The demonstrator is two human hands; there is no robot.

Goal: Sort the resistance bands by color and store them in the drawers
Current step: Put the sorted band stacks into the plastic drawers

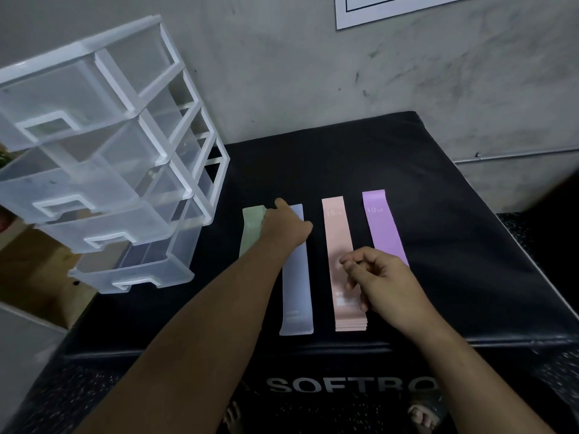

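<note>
Four flat, smooth rubber bands lie side by side on a black padded box [454, 245] with the print "SOFTRO": a green band [249, 233], a grey-blue band [296, 292], a pink band [336, 233] marked "15 LB" and a purple band [382, 227] marked "10 LB". Left of them stands a clear plastic drawer unit [94, 170] with a white frame, its drawers pulled out. The left hand [286, 225] rests on the far ends of the green and grey-blue bands; its grip I cannot tell. The right hand [382, 280] hovers over the pink band, fingers loosely curled, holding nothing
</note>
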